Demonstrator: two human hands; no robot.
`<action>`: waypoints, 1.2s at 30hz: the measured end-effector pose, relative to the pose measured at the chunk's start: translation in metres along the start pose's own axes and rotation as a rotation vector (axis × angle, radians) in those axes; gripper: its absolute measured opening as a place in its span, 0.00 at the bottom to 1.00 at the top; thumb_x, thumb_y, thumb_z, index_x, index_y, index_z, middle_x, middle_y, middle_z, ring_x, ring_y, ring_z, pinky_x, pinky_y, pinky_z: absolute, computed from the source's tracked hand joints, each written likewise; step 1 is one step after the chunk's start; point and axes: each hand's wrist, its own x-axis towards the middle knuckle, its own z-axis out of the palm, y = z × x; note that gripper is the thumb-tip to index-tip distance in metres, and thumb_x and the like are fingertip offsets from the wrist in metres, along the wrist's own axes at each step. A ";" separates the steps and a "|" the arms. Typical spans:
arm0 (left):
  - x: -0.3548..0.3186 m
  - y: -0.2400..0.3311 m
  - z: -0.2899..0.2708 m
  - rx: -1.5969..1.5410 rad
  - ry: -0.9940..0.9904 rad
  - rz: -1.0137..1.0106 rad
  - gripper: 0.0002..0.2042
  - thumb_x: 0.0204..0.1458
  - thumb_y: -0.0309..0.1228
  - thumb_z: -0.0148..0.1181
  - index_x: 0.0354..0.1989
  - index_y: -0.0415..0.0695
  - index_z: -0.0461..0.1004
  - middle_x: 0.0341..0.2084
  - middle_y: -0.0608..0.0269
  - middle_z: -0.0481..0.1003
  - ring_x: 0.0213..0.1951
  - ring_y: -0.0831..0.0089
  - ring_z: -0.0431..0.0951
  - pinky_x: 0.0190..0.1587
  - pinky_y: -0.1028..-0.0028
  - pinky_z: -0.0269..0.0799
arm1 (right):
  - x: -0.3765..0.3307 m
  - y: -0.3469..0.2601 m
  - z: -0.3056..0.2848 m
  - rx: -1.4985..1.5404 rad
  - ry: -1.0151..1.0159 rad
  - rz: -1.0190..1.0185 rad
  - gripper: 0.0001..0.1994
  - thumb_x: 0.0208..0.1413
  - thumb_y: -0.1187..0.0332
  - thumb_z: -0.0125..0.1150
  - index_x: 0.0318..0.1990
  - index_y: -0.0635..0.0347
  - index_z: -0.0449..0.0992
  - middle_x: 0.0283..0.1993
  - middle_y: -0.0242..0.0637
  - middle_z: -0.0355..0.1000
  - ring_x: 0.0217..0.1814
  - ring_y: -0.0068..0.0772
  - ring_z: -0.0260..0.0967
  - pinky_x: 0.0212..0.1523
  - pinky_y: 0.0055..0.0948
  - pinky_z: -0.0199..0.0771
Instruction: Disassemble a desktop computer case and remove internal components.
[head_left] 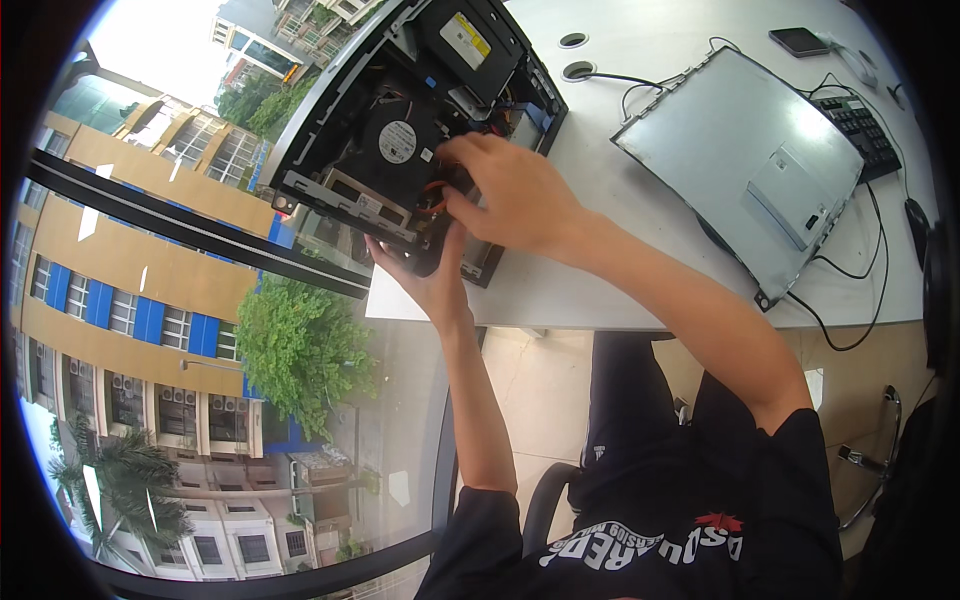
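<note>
Both forearms rise from the lower edge, bare below short black sleeves. The left hand [425, 275] is turned palm up, fingers curled upward, wrist bent back. The right hand [515, 195] lies above it, back of the hand showing, fingers bent and pinched together at their tips, wrist nearly straight.

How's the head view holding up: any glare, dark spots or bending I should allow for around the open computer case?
Head view: daylight glare whitens the metal side panel and the table; the open computer case interior is dark, with detail lost beside the right hand and left hand; fisheye bends the window frame; focus looks sharp centrally.
</note>
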 end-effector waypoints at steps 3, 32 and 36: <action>0.006 -0.006 -0.001 -0.061 -0.002 0.036 0.53 0.43 0.21 0.72 0.75 0.36 0.40 0.61 0.53 0.61 0.59 0.62 0.69 0.62 0.67 0.68 | -0.014 0.016 0.015 -0.092 -0.022 -0.144 0.12 0.55 0.66 0.62 0.45 0.60 0.78 0.43 0.40 0.76 0.50 0.43 0.75 0.49 0.39 0.76; 0.050 -0.042 -0.024 -0.029 -0.139 0.020 0.21 0.51 0.19 0.63 0.55 0.34 0.71 0.46 0.59 0.77 0.46 0.69 0.78 0.49 0.69 0.77 | -0.016 0.044 0.091 -0.288 0.087 -0.345 0.07 0.55 0.65 0.61 0.41 0.52 0.77 0.38 0.27 0.72 0.48 0.29 0.69 0.45 0.28 0.70; 0.052 -0.045 -0.028 -0.065 -0.146 -0.006 0.20 0.53 0.18 0.59 0.56 0.34 0.71 0.47 0.59 0.76 0.47 0.69 0.79 0.48 0.70 0.78 | -0.016 0.038 0.091 -0.286 0.090 -0.333 0.08 0.54 0.65 0.62 0.40 0.54 0.78 0.38 0.27 0.72 0.47 0.28 0.69 0.44 0.27 0.70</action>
